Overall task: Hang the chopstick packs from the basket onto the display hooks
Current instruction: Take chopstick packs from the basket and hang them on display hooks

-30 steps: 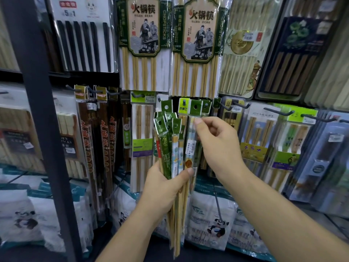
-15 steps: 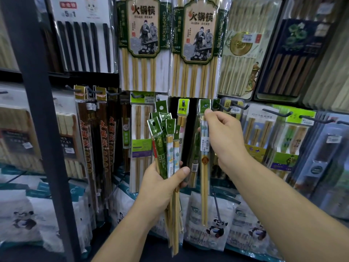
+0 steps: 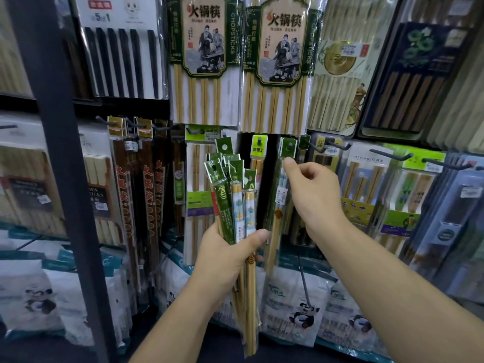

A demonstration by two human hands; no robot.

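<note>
A dark metal post [image 3: 61, 153] stands near on the left, green-labelled hot-pot packs [image 3: 207, 61] hang top centre with a black-stick set [image 3: 123, 58] to their left and a dark blue box [image 3: 419, 74] far right, and panda-printed bags [image 3: 301, 310] line the bottom.

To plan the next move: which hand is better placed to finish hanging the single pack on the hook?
Right. The right hand pinches the single pack below its header, at the hook; the left hand grips the bundle.
</note>
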